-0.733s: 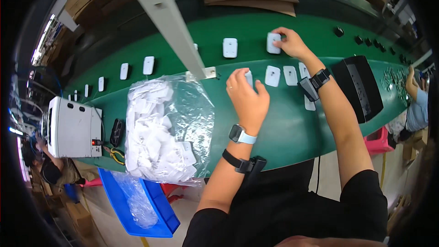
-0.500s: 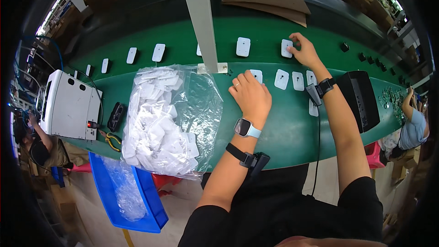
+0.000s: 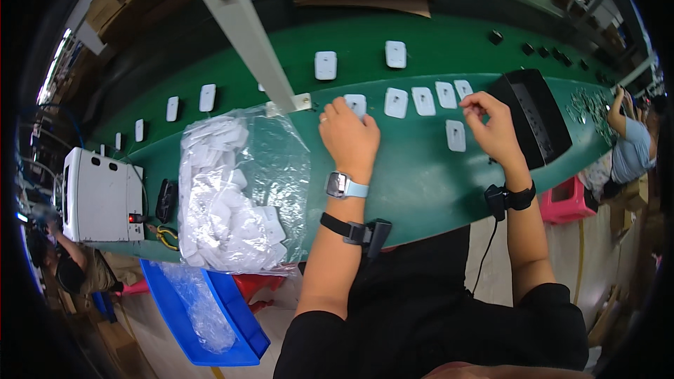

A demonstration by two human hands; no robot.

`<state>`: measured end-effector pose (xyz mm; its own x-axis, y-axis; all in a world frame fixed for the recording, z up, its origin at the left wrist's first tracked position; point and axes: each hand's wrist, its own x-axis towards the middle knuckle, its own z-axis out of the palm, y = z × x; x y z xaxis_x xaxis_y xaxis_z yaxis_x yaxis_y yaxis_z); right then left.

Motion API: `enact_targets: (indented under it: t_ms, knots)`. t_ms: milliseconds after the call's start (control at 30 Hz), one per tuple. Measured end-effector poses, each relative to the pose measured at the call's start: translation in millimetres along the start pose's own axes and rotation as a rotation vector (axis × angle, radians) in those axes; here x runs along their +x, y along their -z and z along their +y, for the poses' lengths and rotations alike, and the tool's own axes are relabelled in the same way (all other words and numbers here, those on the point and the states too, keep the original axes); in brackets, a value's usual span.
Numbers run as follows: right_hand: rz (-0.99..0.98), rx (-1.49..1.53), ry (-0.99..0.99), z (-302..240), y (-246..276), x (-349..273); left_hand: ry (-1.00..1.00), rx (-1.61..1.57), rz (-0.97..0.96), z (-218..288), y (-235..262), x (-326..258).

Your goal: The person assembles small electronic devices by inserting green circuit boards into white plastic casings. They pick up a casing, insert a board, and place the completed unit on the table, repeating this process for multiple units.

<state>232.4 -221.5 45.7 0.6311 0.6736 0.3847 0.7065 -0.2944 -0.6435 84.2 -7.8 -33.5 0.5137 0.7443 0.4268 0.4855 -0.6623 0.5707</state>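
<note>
My left hand (image 3: pixel 350 133) rests at the near edge of the green table, its thumb and fingers closed about the near end of a white plastic plate (image 3: pixel 357 102). The fingers partly cover that plate. My right hand (image 3: pixel 493 126) hovers over the table, fingers half curled and apart, with nothing visible in them. Closest to it are a white plate with a dark spot (image 3: pixel 456 137) and another plate (image 3: pixel 463 87). More such plates, including one (image 3: pixel 395 103) and one (image 3: pixel 423 102), lie in a row between my hands.
Left of my hands lies a clear bag of white plates (image 3: pixel 225 203). A black bin (image 3: pixel 537 116) stands at the right. White plates (image 3: pixel 395 55) and small black parts (image 3: pixel 528 48) sit on the green belt (image 3: pixel 246 63). A post (image 3: pixel 242 28) rises behind the bag; co-workers are at both sides.
My right hand has let go of the white plate on the belt and drawn back toward the table. My left hand stays at its plate. The whole view has turned.
</note>
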Motion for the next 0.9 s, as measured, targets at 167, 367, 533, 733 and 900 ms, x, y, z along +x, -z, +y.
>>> enact_targets:
  t_ms: [167, 367, 533, 733, 900]
  knots:
    - [0.084, -0.237, -0.196, 22.0, 56.7, -54.8, -0.065, -0.013, 0.043, -3.4, -3.5, -2.3]
    - [-0.066, -0.454, -0.156, 43.0, 73.1, -85.0, -0.238, -0.301, 0.2, 25.1, 12.0, 0.2]
    - [-0.093, -0.471, -0.066, 44.6, 60.4, -80.8, -0.291, -0.28, -0.162, 45.3, 76.2, -35.4]
    - [-0.244, -0.626, 0.066, 64.1, 50.9, -61.9, -0.111, 0.106, -0.309, -13.9, 154.4, -99.7]
    - [-0.467, -0.796, 0.132, 78.0, 46.6, -48.0, -0.024, 0.305, -0.278, -57.2, 194.5, -119.0]
